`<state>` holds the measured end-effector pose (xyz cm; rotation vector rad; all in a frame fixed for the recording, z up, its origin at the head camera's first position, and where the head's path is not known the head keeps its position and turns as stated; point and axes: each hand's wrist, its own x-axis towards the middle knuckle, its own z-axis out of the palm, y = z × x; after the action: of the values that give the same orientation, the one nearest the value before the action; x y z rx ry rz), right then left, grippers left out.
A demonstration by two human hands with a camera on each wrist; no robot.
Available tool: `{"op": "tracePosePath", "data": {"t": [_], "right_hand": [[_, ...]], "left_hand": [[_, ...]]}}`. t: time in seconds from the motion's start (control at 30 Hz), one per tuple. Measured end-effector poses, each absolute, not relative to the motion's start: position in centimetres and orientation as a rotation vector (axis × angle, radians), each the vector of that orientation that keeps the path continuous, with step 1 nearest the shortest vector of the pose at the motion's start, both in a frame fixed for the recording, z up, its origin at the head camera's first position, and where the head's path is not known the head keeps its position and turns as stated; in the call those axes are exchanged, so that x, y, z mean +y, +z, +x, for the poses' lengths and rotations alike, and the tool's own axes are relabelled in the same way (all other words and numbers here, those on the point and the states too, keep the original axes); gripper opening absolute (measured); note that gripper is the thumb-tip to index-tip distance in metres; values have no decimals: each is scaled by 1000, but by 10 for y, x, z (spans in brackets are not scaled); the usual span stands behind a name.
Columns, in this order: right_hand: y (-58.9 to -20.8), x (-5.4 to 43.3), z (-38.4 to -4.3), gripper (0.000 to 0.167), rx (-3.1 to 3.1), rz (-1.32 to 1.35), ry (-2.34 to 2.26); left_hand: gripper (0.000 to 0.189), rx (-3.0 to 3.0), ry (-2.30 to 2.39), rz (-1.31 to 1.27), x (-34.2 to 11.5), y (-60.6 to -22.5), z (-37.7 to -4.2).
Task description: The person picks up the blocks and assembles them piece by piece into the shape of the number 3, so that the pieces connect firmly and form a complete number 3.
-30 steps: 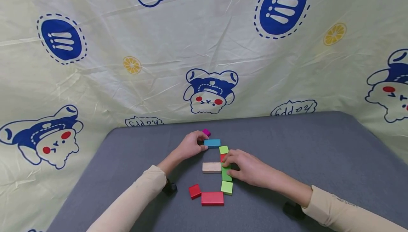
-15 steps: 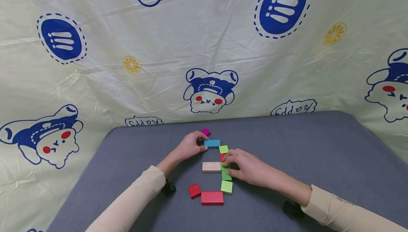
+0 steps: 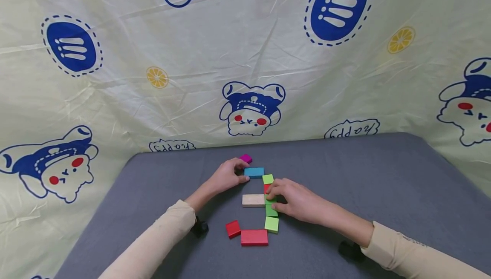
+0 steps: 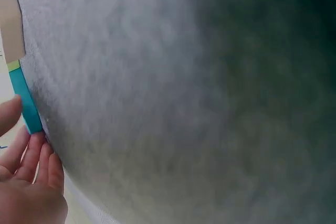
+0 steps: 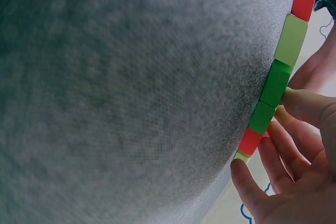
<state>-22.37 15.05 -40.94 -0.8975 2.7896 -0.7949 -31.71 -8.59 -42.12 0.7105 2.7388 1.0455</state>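
In the head view my left hand (image 3: 227, 176) holds the left end of a flat blue block (image 3: 254, 173) between thumb and fingers; the left wrist view shows the thumb on one side of that block. My right hand (image 3: 297, 201) rests its fingertips along a column of small blocks. Its thumb touches the lower green block (image 3: 271, 211), while the other fingers lie at the upper green block (image 5: 262, 117) and the red block (image 5: 250, 141). Light green blocks stand at the column's far end (image 3: 268, 179) and near end (image 3: 271, 225). A pale wooden block (image 3: 253, 200) meets the column's left side.
Nearer the person lie a long red block (image 3: 254, 237) and a tilted small red block (image 3: 232, 229). A magenta block (image 3: 246, 158) sits beyond the blue one. All are on a grey cloth-covered table (image 3: 345, 172), with a printed curtain (image 3: 184, 49) hanging behind.
Both hands keep their places on the blocks, and no block has visibly moved. The whole head view has shifted very slightly.
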Motion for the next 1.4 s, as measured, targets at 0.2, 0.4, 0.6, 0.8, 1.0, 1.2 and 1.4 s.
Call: {"op": "tracePosePath", "data": {"t": [0.2, 0.4, 0.6, 0.8, 1.0, 1.2, 1.4], "right_hand": [[-408, 150, -224, 20, 2798, -892, -794], [-407, 150, -223, 21, 2800, -859, -772], [-408, 150, -224, 21, 2800, -870, -773], [-410, 152, -224, 20, 2788, -885, -791], [-409, 152, -223, 20, 2788, -894, -796], [-409, 152, -223, 20, 2782, -886, -794], [-409, 151, -224, 20, 2785, -880, -792]], "left_hand": [[24, 2759, 1107, 676, -95, -414, -317], [23, 2818, 1183, 594, -99, -415, -323], [31, 2835, 1219, 508, -94, -416, -331], [31, 2827, 1161, 472, -87, -417, -341], [33, 2832, 1107, 440, -77, -415, -349], [34, 2840, 1088, 423, -71, -416, -351], [28, 2855, 1114, 402, -70, -419, -352]]}}
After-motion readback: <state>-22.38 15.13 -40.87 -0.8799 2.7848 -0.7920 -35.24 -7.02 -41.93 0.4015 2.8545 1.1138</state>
